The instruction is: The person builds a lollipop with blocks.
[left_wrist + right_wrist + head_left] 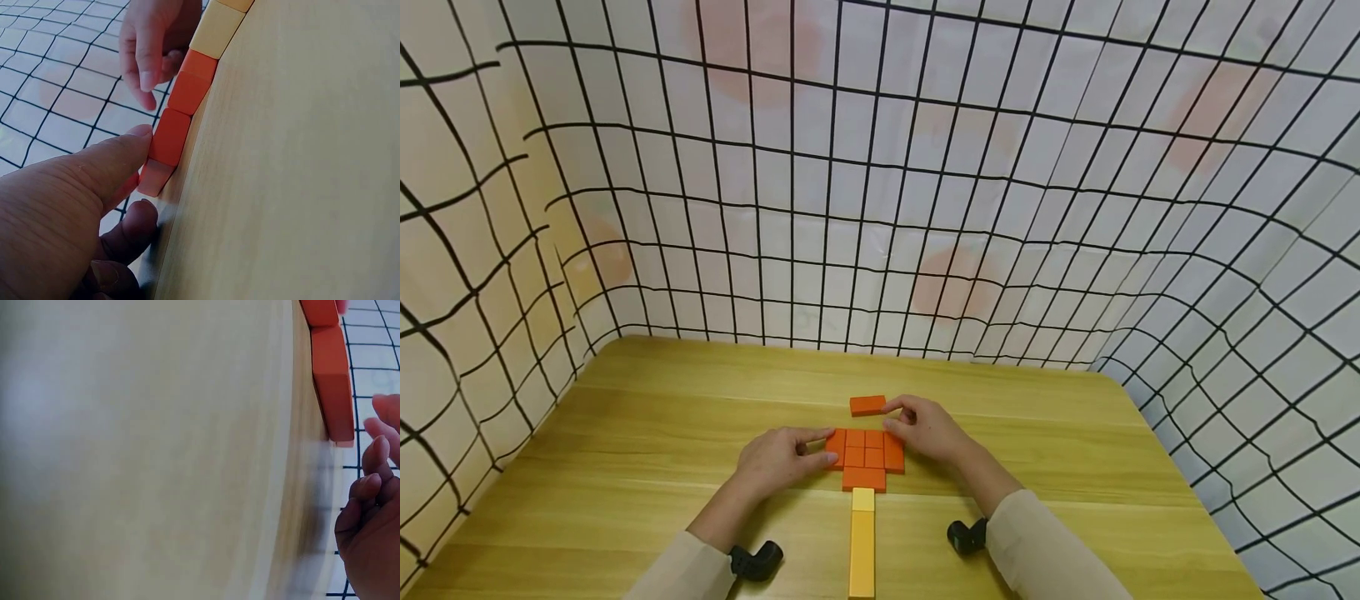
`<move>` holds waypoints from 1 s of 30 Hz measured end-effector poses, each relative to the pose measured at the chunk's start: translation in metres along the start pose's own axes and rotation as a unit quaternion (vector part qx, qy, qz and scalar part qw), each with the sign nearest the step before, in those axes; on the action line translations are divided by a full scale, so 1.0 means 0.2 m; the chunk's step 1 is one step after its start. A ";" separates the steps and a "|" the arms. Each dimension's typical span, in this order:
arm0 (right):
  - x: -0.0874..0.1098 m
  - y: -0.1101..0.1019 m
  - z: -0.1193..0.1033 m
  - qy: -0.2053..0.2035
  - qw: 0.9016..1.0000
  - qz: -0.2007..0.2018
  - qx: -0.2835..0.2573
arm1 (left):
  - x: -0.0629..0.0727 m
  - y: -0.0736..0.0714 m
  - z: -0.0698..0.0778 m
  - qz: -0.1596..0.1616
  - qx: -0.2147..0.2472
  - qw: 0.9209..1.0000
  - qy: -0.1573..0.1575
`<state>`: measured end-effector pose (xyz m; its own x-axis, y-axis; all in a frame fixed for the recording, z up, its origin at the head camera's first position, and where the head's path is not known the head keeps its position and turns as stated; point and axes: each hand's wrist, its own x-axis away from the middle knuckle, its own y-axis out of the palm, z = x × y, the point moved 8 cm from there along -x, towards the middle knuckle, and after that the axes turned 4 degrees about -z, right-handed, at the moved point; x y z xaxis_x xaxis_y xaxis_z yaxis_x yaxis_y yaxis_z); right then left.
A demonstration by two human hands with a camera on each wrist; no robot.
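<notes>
Orange blocks [864, 447] lie side by side in a flat group on the table, small ones in the middle. My left hand [773, 459] is at the upright left block [838, 447], its thumb and a fingertip touching that block's outer side. On the other side, my right hand [931, 428] has its index fingertip at the right end of a separate orange block [867, 407] behind the group. Its thumb tip is close over the upright right block [893, 456]. In the right wrist view, this hand's fingers [377, 481] are bent, with no block between them.
A crosswise orange block [863, 479] sits at the group's front. From it a pale yellow block [863, 499] and a long yellow block [862, 554] run toward me. Black wire grid [865, 242] over pale sheeting encloses the wooden table [700, 383] at back and sides.
</notes>
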<state>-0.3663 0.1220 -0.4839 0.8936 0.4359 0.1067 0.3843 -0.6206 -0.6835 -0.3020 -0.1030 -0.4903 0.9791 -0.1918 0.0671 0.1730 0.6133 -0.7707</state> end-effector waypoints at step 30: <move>-0.14 -0.02 0.05 0.013 0.999 -0.015 0.048 | 0.00 0.00 0.00 -0.003 0.003 1.000 0.001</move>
<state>-0.3954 0.1202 -0.4915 0.8883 0.4357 0.1452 0.3875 -0.5417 -0.7459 -0.3029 -0.1027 -0.4911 0.9779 -0.1971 0.0697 0.1788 0.6160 -0.7672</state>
